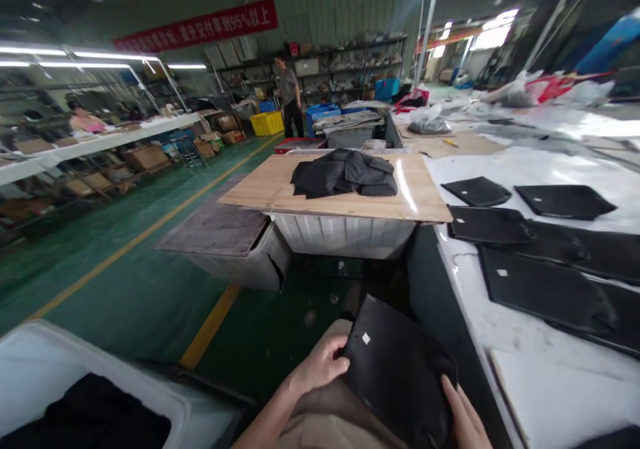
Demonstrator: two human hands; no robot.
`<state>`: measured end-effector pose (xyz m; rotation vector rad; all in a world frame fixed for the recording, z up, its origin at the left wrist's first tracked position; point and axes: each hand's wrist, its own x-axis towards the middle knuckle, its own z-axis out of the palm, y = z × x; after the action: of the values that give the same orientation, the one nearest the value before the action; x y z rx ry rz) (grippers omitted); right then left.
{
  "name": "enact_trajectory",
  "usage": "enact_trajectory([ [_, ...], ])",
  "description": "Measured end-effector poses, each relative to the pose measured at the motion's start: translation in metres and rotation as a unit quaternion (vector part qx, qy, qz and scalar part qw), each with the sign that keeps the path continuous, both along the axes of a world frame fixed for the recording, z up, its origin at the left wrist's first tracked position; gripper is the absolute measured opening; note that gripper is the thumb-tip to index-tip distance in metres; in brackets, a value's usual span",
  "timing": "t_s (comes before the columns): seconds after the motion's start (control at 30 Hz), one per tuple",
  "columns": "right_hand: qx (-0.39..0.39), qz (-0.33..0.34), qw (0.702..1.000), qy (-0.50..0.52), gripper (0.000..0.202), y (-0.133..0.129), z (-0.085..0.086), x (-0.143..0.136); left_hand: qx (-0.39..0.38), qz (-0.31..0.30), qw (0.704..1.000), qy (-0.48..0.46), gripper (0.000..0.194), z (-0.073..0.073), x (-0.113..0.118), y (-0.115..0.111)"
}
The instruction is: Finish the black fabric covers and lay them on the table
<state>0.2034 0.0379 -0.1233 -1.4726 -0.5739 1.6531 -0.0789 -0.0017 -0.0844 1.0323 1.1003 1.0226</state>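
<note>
A flat black piece (395, 369) with a small white sticker is held over my lap. My left hand (327, 362) pinches its left edge between thumb and fingers. At its lower right edge is my right hand (463, 412), with fingers wrapped against the side and partly cut off by the frame. Several similar black pieces (545, 286) with white stickers lie on the white table (575, 376) to the right. A heap of black pieces (345, 172) rests on the wooden board (250, 186) ahead.
At the lower left stands a white bin (170, 396) with black material inside. A grey bin (250, 266) under a dark board is further ahead, beside the white tub (345, 236). A person (289, 96) stands in the aisle; another person (85, 119) sits at the left bench.
</note>
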Motion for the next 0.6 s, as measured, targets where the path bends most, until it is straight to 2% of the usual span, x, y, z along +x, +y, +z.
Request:
enact_trajectory([
  [0.17,-0.07,-0.011,0.991,0.111,0.038,0.0,0.019,-0.009,-0.029,0.075,0.997,-0.021,0.034,-0.001,0.0,0.001],
  [0.37,-0.056,-0.028,0.982,0.18,0.02,-0.002,0.018,-0.014,-0.1,0.127,0.984,-0.079,0.027,-0.013,0.003,-0.001],
  [0.47,-0.025,-0.026,0.979,0.201,0.022,-0.007,0.025,-0.018,-0.126,0.147,0.976,-0.097,0.024,-0.018,0.005,-0.001],
  [0.6,0.008,-0.01,0.985,0.173,0.034,-0.008,0.043,-0.026,-0.124,0.145,0.979,-0.077,0.029,-0.016,0.004,-0.002],
])
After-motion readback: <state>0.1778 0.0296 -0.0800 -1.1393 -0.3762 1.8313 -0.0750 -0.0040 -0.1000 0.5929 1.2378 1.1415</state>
